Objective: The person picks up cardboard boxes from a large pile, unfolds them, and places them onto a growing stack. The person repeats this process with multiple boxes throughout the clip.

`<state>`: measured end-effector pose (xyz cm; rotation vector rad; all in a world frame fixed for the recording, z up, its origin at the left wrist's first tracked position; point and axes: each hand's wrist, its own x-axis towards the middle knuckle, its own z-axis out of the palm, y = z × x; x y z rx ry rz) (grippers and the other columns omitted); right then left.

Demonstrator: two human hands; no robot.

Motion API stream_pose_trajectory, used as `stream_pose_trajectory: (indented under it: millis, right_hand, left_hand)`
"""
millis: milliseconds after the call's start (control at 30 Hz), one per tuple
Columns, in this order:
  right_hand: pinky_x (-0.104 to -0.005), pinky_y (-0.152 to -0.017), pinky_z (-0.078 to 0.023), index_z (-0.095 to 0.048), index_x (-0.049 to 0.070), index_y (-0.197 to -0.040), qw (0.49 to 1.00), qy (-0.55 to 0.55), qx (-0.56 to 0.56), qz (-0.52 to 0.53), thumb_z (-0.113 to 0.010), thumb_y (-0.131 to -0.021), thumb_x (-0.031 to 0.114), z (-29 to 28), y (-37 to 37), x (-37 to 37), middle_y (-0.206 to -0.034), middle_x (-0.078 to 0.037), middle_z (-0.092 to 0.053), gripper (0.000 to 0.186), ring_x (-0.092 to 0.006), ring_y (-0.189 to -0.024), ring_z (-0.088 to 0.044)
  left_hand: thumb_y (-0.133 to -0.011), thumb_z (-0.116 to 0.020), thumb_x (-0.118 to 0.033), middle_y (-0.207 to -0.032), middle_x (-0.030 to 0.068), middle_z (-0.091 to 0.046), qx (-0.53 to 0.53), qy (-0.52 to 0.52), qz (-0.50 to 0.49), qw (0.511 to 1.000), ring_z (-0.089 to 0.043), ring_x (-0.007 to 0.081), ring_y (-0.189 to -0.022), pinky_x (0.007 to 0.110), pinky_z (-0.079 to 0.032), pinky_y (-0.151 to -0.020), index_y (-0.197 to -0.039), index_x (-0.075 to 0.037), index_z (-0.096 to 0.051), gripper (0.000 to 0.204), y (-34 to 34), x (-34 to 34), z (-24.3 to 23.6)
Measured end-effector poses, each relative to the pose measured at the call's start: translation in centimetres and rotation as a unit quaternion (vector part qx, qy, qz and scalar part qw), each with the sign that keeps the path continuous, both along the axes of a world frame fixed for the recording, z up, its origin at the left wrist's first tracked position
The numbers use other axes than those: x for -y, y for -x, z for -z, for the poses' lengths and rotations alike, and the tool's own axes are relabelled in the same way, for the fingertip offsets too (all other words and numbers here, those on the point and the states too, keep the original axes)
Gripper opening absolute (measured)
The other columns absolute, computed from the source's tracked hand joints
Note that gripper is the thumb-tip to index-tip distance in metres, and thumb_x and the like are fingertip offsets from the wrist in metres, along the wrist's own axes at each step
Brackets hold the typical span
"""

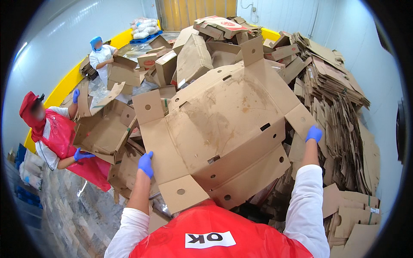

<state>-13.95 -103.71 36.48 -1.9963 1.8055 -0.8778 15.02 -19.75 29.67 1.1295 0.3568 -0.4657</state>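
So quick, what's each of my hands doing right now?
Left hand: closed on the left edge of the opened-out cardboard box.
Right hand: closed on a flap at its right side.

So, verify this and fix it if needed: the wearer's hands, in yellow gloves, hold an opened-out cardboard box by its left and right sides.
Not quite: the gloves are blue, not yellow, as the head view shows. The left hand and right hand do hold the opened-out cardboard box by its left and right sides.

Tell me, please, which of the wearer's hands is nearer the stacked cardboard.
Right: the right hand appears beside the stacked cardboard; the left hand, across the opened box.
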Motion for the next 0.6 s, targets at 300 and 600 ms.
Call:
stream_pose_trajectory:
  millis: [300,600]
  right_hand:
    - [-0.0475,-0.109,-0.045,-0.058,-0.005,-0.138,0.99,-0.027,0.121,-0.06,-0.07,-0.089,0.036,5.8,-0.2,-11.3,-0.139,-0.029,-0.06,0.065,-0.0422,-0.129,-0.058]
    - [-0.043,-0.119,-0.035,-0.043,-0.011,-0.149,0.949,-0.036,0.31,0.05,-0.052,-0.107,0.043,14.1,9.3,-28.4,-0.154,-0.028,-0.046,0.069,-0.0387,-0.142,-0.047]
  left_hand:
    - [-0.107,-0.054,-0.026,-0.136,0.0185,-0.065,-0.051,0.064,0.075,0.994,-0.065,0.035,-0.121,0.051,-0.053,-0.105,-0.141,0.0,-0.054,0.043,-0.7,-1.4,-3.7]
    - [-0.108,-0.05,-0.029,-0.141,0.0187,-0.062,-0.05,0.065,0.09,0.993,-0.062,0.0371,-0.125,0.053,-0.051,-0.108,-0.144,-0.001,-0.052,0.045,-1.4,-1.2,-6.7]
